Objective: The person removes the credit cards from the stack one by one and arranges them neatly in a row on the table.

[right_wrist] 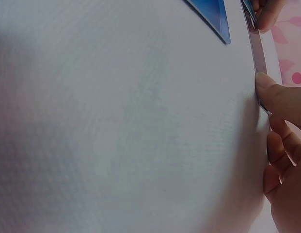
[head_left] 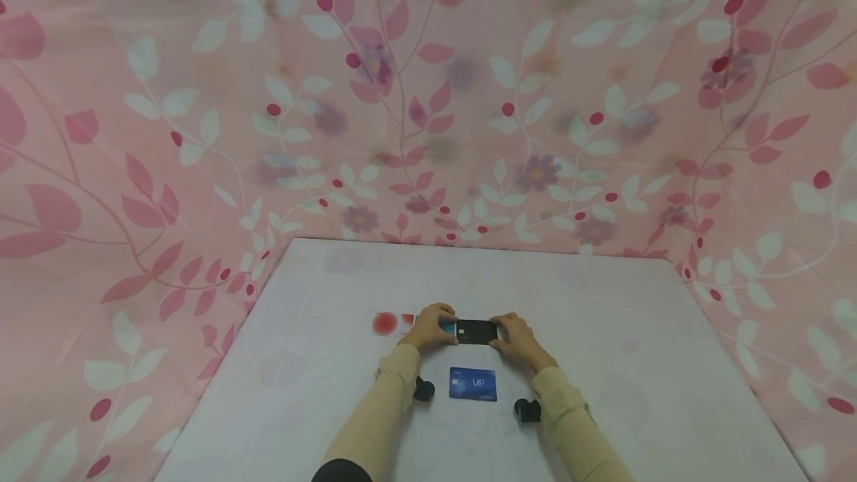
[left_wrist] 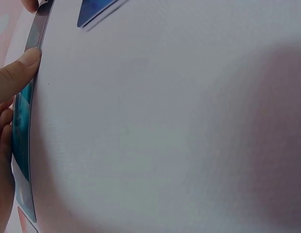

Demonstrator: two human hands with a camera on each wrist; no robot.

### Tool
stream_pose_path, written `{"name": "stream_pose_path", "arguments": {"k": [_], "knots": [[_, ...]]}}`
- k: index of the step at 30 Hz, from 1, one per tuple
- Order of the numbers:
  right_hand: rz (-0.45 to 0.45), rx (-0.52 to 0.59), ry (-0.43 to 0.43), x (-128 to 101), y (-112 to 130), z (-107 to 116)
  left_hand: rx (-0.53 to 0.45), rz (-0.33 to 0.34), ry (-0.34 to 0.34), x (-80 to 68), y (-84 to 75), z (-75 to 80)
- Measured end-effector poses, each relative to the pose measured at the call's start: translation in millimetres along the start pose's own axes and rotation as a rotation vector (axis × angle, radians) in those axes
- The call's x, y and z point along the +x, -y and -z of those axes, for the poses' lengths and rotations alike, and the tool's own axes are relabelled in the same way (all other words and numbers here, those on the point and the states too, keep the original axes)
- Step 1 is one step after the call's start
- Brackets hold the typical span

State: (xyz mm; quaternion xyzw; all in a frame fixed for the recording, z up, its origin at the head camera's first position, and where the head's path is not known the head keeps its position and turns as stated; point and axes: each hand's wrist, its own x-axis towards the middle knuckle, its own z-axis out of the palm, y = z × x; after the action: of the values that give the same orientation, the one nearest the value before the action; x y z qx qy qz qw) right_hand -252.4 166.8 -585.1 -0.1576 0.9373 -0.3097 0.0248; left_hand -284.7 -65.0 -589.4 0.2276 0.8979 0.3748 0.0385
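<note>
A black bank card [head_left: 477, 332] with a pale chip lies between the two hands. My right hand [head_left: 522, 342] pinches its right end, thumb [right_wrist: 267, 86] on the near edge. My left hand [head_left: 428, 327] spans the right end of a teal card [left_wrist: 23, 141], thumb [left_wrist: 29, 60] on its near edge where it meets the black card; the hand hides much of the teal card in the head view. A red and white card [head_left: 384, 323] lies flat beyond the left hand. Closer to me lies a blue VIP card [head_left: 472, 384], untouched.
The cards lie on a white table [head_left: 589, 303]. Pink floral cloth [head_left: 428, 95] hangs behind it and at both sides. A black wrist camera [head_left: 424, 390] sits by the left forearm, and another black camera [head_left: 527, 411] by the right.
</note>
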Motion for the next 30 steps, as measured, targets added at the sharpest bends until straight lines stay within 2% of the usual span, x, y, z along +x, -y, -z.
{"name": "stream_pose_path", "arguments": {"k": [12, 18, 30], "knots": [[-0.001, 0.030, -0.011, -2.8, -0.8, -0.4, -0.018, 0.000, 0.004, -0.5, -1.9, 1.6], [-0.012, 0.044, -0.018, -4.7, 1.4, -0.9, -0.009, -0.032, -0.006, -2.8, -3.4, 3.5], [-0.025, 0.035, -0.015, -5.3, 1.7, -0.3, -0.037, -0.004, 0.004, -3.3, -3.8, 3.0]]}}
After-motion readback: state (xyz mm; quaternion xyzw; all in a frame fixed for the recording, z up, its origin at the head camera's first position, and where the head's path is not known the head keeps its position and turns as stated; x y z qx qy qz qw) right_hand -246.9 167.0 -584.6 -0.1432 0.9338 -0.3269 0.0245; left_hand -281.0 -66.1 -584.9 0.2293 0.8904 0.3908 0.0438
